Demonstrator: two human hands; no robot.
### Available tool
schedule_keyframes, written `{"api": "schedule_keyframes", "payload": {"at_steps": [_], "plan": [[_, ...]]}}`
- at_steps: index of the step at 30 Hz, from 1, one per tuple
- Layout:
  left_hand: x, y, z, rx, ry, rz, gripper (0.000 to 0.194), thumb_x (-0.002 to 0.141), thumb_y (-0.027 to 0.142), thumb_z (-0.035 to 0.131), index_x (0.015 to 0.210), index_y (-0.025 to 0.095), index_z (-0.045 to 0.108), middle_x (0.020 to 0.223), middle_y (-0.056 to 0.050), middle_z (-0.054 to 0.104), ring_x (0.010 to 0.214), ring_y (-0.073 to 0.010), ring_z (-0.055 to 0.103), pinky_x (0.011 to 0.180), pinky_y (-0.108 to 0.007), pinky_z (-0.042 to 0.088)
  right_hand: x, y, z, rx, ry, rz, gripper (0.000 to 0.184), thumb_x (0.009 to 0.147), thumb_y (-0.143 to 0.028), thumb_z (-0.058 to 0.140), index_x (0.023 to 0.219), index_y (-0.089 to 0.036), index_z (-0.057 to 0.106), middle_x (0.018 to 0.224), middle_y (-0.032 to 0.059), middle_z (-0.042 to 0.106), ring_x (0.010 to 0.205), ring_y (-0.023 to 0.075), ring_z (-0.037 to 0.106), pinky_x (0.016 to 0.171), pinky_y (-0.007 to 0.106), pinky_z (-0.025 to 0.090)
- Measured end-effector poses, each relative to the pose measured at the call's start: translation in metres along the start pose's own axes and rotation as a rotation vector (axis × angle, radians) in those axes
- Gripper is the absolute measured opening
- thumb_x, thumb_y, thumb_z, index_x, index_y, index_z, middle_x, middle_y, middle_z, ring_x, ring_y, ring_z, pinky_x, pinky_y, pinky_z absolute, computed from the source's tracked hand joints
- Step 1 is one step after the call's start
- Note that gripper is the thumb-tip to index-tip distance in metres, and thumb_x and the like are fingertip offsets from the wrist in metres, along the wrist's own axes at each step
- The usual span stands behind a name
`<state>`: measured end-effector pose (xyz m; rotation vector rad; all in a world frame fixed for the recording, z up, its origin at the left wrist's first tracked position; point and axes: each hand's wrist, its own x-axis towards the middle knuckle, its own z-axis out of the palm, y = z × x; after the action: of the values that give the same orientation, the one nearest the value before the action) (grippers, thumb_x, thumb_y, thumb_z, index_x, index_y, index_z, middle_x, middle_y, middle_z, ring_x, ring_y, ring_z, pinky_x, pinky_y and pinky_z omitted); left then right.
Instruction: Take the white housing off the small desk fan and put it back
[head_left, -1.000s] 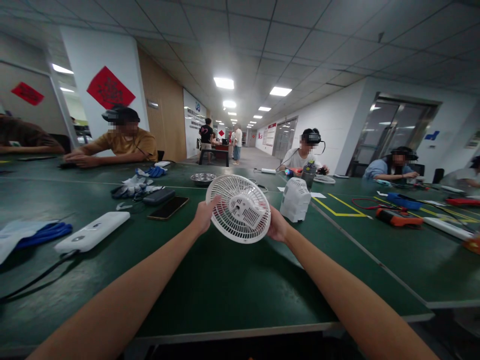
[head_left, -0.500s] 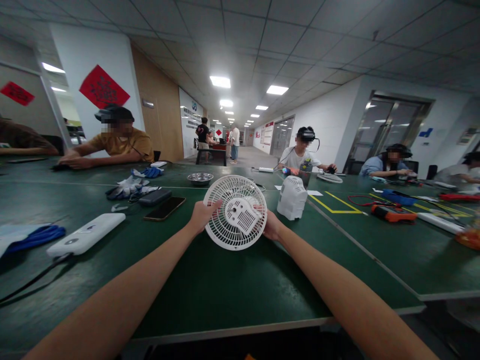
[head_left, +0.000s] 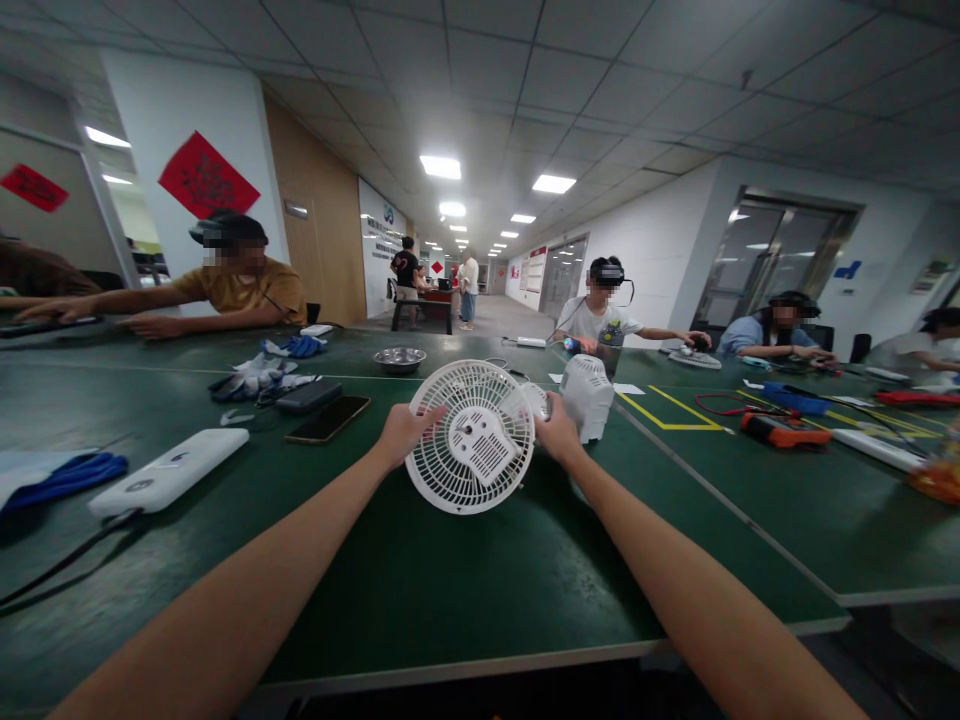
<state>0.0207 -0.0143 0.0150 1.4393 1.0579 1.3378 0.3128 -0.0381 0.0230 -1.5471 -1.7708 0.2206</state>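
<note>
In the head view my left hand [head_left: 405,436] grips the left rim of a round white fan grille [head_left: 429,462], thumb over the front and fingers behind. The grille is tilted up, its slotted motor cover facing me. At its right edge my right hand [head_left: 559,430] is closed on a white rounded part [head_left: 537,400], partly hidden behind the grille; its exact kind does not show. Just beyond my right hand a white boxy housing [head_left: 589,392] stands upright on the green table [head_left: 465,580].
On the left lie a white power bank [head_left: 172,470] with a cable, a phone [head_left: 328,419], a dark case [head_left: 309,394] and gloves [head_left: 262,378]. A metal bowl [head_left: 400,359] stands behind. An orange multimeter [head_left: 784,431] lies right. Several people sit around the table.
My right hand has moved right, out from behind the grille, with a white part now showing in it. The grille has dropped slightly in my left hand. Across the table, a co-worker's arm has reached sideways.
</note>
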Motion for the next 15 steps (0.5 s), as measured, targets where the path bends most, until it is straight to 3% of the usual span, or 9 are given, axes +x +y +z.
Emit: {"api": "schedule_keyframes", "payload": {"at_steps": [3,8,11,13,15], "plan": [[0.007,-0.006,-0.004,0.043,0.038,-0.038,0.039,0.064,0.044,0.08,0.079,0.009,0.071,0.072,-0.01,0.073,0.062,-0.0217,0.069,0.059,-0.033,0.057,0.002,0.013,-0.01,-0.206,0.163,0.034,0.068,0.08,-0.048,0.063,0.138,-0.022,0.037,0.111,0.0119,0.062,0.102,0.03,0.061,0.094,0.042,0.043],[0.011,-0.011,-0.018,0.03,0.094,-0.09,0.042,0.063,0.044,0.081,0.081,0.009,0.071,0.075,-0.011,0.074,0.065,-0.0223,0.07,0.062,-0.032,0.057,0.002,0.024,-0.005,-0.365,0.128,0.046,0.07,0.075,-0.042,0.069,0.137,-0.025,0.041,0.109,0.0122,0.056,0.098,0.03,0.059,0.091,0.041,0.043],[0.012,-0.014,-0.027,0.051,0.122,-0.11,0.041,0.063,0.045,0.081,0.081,0.009,0.072,0.075,-0.011,0.074,0.066,-0.0222,0.07,0.061,-0.031,0.057,0.005,0.022,-0.005,-0.366,0.148,-0.019,0.06,0.078,-0.04,0.066,0.132,-0.024,0.047,0.108,0.0112,0.053,0.098,0.0281,0.056,0.094,0.041,0.041],[0.013,-0.017,-0.03,0.058,0.109,-0.116,0.041,0.064,0.045,0.08,0.081,0.009,0.072,0.076,-0.011,0.074,0.066,-0.022,0.07,0.061,-0.031,0.057,0.008,0.019,-0.011,-0.351,0.226,-0.096,0.052,0.08,-0.038,0.062,0.128,-0.022,0.05,0.11,0.0118,0.052,0.103,0.0284,0.053,0.097,0.042,0.039],[0.014,-0.018,-0.032,0.057,0.078,-0.12,0.042,0.065,0.046,0.08,0.082,0.009,0.072,0.078,-0.012,0.075,0.067,-0.0222,0.07,0.062,-0.031,0.057,0.011,0.016,-0.023,-0.34,0.385,-0.159,0.05,0.08,-0.035,0.06,0.126,-0.02,0.05,0.115,0.013,0.05,0.112,0.0295,0.047,0.101,0.043,0.035]]}}
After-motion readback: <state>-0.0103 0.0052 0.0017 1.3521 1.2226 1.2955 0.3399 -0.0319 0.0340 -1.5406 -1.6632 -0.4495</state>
